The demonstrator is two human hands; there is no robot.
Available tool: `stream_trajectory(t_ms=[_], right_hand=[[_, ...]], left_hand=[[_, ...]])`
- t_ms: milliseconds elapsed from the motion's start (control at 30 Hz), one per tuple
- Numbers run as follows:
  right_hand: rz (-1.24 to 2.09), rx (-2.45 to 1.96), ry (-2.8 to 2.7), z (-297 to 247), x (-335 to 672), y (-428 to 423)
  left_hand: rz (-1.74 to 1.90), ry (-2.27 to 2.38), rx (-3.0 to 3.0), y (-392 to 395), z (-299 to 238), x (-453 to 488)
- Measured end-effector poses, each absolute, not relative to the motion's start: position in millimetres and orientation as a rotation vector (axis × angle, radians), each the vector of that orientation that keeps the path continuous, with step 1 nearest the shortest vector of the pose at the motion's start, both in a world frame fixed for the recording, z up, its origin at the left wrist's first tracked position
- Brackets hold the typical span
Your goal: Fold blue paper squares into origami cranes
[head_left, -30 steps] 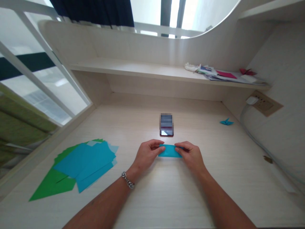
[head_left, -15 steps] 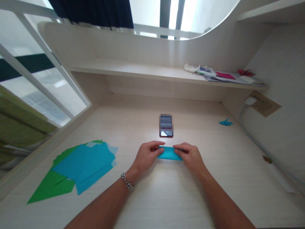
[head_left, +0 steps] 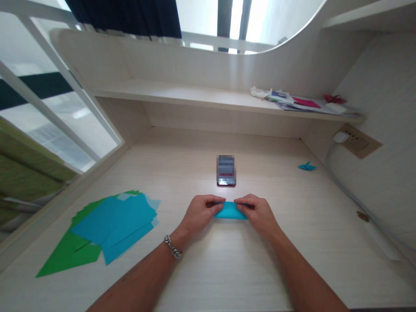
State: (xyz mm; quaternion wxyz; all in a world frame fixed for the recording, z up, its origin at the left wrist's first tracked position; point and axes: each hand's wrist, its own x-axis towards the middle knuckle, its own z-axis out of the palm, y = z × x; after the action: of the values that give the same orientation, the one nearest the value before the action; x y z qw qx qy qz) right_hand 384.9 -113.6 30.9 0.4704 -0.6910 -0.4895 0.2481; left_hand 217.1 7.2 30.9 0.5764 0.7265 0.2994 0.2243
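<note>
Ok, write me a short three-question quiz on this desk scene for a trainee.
1. True or false: the left hand and the right hand both pinch the folded blue paper.
2. What lies on the desk just beyond that paper? A) scissors B) phone C) mug
3. Fill in: the loose sheets lie on the person's ____ side.
Key: 1 true; 2 B; 3 left.

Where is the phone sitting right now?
In the head view the phone lies on the desk near the middle, just beyond the folded blue paper held by the left hand and the right hand.
</note>
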Motion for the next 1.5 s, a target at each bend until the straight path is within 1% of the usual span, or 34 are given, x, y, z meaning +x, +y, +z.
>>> stream_trajectory(t_ms=[1233,1500], right_hand=[[0.619,-1.713,-1.169,32.0,385.7,-114.5],[0.581,-1.726,-1.222,34.8,381.0,-114.0]], left_hand=[[0.522,0.702,1.657,7.5,34.7,216.2],[0.512,0.698,1.77,5.8,31.8,216.5]])
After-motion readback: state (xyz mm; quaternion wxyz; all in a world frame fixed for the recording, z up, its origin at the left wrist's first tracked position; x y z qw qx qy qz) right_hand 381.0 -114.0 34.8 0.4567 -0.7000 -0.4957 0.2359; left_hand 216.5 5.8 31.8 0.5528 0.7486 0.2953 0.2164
